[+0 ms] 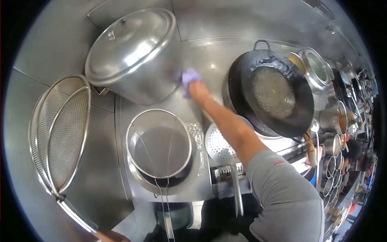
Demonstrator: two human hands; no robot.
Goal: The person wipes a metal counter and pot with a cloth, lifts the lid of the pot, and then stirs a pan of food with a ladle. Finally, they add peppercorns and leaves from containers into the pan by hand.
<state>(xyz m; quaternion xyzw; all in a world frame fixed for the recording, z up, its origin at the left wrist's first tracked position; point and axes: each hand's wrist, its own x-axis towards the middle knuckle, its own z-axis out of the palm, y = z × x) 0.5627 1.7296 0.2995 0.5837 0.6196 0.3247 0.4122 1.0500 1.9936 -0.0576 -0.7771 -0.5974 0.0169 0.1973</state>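
My right hand (196, 89), slightly blurred, is closed on a purple cloth (191, 76) over the steel counter, beside the big lidded stockpot (163, 76). That arm, in a grey sleeve, reaches across a perforated ladle (219, 143). At the bottom left edge a small part of my left hand (121, 238) shows around the wooden handle end of a large mesh strainer (68, 133), its fingers mostly cut off by the frame. The strainer's basket stands upright along the left steel wall. Nearer me, a round fine-mesh sieve (159, 141) rests over a pot, handle pointing toward me.
Right of my forearm, a black wok (296, 109) holding clear liquid sits on the stove, overlapping another dark pan. Metal pots (316, 66) and several round containers (332, 169) line the right side. Below the counter edge is a dark bin (179, 215).
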